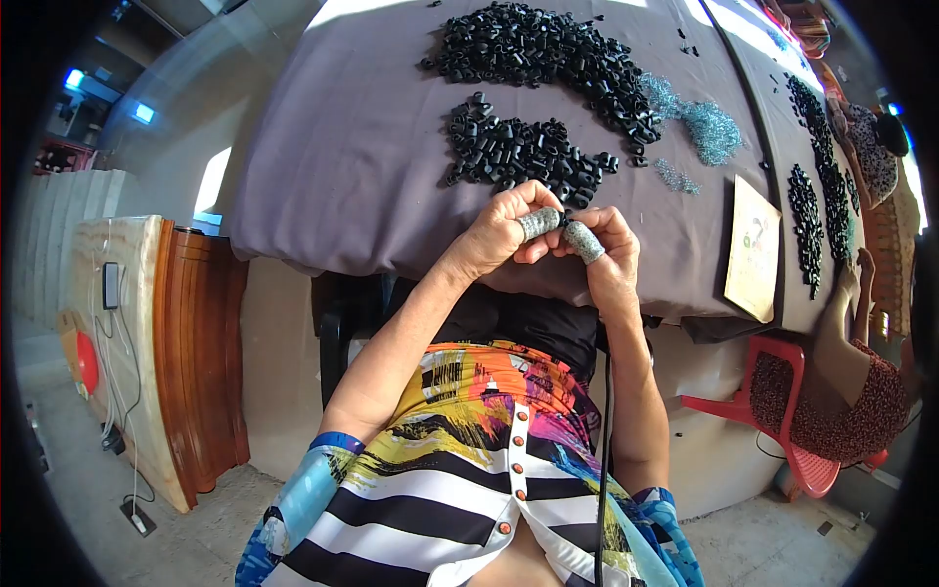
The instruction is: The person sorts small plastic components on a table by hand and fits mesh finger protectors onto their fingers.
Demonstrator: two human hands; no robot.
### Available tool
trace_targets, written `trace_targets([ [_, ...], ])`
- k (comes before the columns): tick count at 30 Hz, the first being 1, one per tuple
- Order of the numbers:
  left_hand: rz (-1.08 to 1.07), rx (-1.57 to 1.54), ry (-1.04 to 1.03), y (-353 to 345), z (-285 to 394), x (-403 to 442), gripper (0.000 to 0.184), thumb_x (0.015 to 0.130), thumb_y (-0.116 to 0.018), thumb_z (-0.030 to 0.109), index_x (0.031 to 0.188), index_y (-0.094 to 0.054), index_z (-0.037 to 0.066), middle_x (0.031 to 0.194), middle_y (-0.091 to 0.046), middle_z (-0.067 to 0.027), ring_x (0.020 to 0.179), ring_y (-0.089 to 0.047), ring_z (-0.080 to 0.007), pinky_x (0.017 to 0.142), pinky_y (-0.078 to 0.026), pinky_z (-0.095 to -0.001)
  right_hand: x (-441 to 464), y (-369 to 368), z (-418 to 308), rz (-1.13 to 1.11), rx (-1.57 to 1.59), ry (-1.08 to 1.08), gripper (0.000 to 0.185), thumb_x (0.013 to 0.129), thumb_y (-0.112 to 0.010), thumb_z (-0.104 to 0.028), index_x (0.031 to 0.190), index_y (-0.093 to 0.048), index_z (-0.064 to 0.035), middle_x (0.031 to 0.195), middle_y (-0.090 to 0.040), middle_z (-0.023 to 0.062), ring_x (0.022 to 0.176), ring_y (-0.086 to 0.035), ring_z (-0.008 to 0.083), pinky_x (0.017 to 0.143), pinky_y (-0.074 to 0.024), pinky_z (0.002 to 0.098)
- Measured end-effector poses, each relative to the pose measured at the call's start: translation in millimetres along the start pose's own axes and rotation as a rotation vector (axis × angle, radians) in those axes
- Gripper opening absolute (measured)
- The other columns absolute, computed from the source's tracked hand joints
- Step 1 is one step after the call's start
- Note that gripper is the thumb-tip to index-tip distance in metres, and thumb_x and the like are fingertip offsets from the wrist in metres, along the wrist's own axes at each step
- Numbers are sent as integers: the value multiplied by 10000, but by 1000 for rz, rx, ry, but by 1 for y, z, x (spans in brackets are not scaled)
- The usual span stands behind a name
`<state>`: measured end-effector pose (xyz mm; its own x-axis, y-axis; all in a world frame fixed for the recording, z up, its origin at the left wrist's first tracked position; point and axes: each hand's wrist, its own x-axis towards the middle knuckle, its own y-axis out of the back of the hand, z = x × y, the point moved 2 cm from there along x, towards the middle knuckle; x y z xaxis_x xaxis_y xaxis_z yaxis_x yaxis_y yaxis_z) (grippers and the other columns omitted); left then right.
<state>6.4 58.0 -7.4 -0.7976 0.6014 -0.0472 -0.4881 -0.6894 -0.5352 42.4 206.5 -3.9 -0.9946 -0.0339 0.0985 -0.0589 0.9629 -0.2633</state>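
My left hand [507, 231] and my right hand [604, 250] meet at the near edge of the cloth-covered table [342, 147]. Grey wrappings cover both thumbs. Pinched between the fingertips of both hands is a small black piece [564, 219], mostly hidden by the fingers. Just beyond my hands lies a pile of short black tubular pieces [514, 147], with a larger pile [548, 49] behind it. Small shiny blue-grey pieces [712, 132] are heaped to the right of the piles.
A tan board or booklet [753, 248] lies at the table's right side. Farther right, a person in a patterned garment sits on a red chair [782, 416] near more black pieces [805, 230]. A wooden cabinet [201, 362] with cables stands at left.
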Motion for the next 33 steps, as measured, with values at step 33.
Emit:
trace_targets([
  [33,-66,153,42,-5,11,-5,77,863,-453,19,895,-517,47,637,-560,-45,410,-431,-27,351,-291,-149,2,8,-2,-170,62,-26,64,786,-578,63,831,-554,25,804,-580,81,672,-590,121,594,-500,220],
])
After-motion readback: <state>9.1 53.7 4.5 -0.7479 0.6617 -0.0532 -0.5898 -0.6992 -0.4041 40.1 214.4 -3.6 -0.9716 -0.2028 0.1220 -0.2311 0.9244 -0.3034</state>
